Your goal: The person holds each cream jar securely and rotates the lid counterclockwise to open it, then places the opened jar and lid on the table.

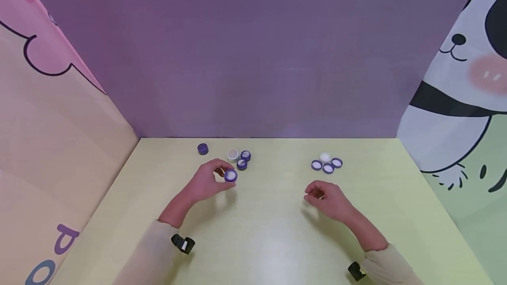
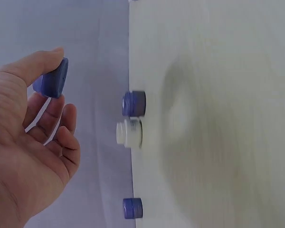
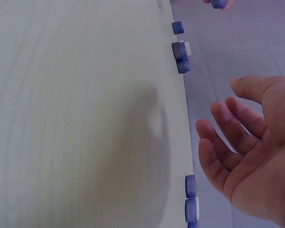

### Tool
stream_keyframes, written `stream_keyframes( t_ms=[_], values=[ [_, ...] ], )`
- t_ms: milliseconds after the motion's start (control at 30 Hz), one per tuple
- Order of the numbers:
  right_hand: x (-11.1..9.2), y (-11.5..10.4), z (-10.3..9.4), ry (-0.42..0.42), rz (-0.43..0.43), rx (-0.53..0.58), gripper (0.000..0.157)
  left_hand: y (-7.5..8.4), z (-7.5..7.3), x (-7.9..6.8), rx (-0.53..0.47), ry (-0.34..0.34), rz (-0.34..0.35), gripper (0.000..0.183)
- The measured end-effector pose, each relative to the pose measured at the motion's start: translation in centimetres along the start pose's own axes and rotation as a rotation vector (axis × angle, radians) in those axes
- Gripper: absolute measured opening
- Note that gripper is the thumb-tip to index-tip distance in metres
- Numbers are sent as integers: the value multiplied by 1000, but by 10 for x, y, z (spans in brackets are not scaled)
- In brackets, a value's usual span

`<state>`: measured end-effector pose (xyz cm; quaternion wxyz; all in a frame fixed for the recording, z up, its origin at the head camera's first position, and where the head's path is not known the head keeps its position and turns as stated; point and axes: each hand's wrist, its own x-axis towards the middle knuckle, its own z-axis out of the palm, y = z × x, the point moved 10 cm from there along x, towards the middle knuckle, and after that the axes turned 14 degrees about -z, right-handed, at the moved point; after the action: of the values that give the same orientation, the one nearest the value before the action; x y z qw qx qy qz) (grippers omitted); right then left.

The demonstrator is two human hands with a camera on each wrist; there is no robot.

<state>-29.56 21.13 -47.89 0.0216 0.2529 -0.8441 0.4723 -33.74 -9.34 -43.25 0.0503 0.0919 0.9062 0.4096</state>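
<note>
My left hand (image 1: 207, 183) pinches a small purple jar (image 1: 231, 175) between thumb and fingers, raised over the table, its pale round top facing up. Just beyond it stand a white jar (image 1: 233, 155) and two purple jars, the nearer one (image 1: 242, 164) close to the held jar. A plain purple jar (image 1: 203, 149) stands apart at the far left. My right hand (image 1: 328, 200) hovers over the table with loosely bent fingers and nothing between them. Beyond it lie several purple-rimmed lids, one of them a lid (image 1: 328, 169) with a white inside, beside a white lid (image 1: 325, 158).
The pale wooden table (image 1: 273, 223) ends at a purple back wall (image 1: 269, 56). Printed side panels rise at the left (image 1: 59, 144) and at the right (image 1: 467, 166). Both forearms wear black wrist devices, including the left one (image 1: 183, 244).
</note>
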Motion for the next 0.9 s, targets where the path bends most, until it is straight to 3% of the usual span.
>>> stream_keyframes(
  t_ms=[233,433,667,900],
  values=[
    [-2,-8,-7,-10,-37,-21,6,-12,-11,14,33,30,-19,39],
    [-4,-9,-15,-19,-45,-31,8,-31,-15,28,43,48,-100,40],
    [-8,-8,-22,-37,-46,-32,8,-48,-12,44,66,78,-145,42],
    [-12,-8,-27,-45,-27,11,11,-50,-8,53,104,85,-174,43]
  ],
)
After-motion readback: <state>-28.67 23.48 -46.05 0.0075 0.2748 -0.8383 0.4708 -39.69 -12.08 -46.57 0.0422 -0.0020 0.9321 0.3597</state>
